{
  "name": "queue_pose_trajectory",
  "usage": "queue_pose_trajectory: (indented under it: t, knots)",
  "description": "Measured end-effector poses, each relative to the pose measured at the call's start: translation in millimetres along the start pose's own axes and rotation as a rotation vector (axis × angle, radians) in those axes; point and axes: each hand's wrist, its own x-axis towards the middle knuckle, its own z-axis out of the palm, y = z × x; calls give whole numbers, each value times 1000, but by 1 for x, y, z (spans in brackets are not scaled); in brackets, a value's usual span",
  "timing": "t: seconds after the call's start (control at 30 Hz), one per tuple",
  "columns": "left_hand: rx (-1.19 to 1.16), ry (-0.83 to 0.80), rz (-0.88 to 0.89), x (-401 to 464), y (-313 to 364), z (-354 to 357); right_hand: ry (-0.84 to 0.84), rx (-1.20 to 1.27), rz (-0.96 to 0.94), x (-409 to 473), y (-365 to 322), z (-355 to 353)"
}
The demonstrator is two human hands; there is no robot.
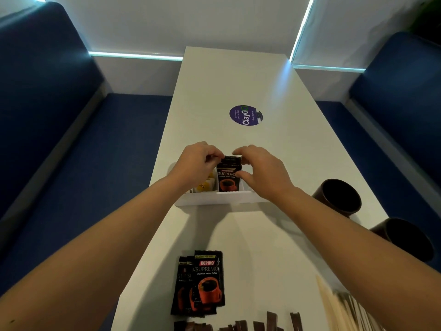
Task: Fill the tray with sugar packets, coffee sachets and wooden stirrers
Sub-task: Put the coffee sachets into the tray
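A white tray (214, 199) stands mid-table. Several black coffee sachets (228, 178) stand upright in its middle compartment. My left hand (198, 163) pinches their top left edge; my right hand (260, 170) holds their right side between thumb and curled fingers. Yellowish packets (205, 186) sit in the tray's left compartment, partly hidden by my left wrist. Three more coffee sachets (202, 283) lie overlapped near the front of the table. Brown sugar packets (238, 324) line the bottom edge. Pale wooden stirrers (334, 304) lie at the lower right, partly under my right forearm.
Two dark brown cups (338, 199) (410, 240) stand at the table's right edge. A purple round sticker (245, 115) is on the white table (238, 80) beyond the tray. Blue benches (47, 103) flank both sides.
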Motion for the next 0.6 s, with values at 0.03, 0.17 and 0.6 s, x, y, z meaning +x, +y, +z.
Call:
queue_pose_trajectory:
  t: [0.03, 0.17, 0.6]
  knots:
    - [5, 12, -8, 0, 1, 1, -3, 0, 19, 0, 0, 1]
    - [19, 58, -40, -2, 3, 7, -42, -104, 74, 1, -3, 7]
    - [-10, 173, 52, -25, 9, 1, 17, -71, 89, -22, -20, -3]
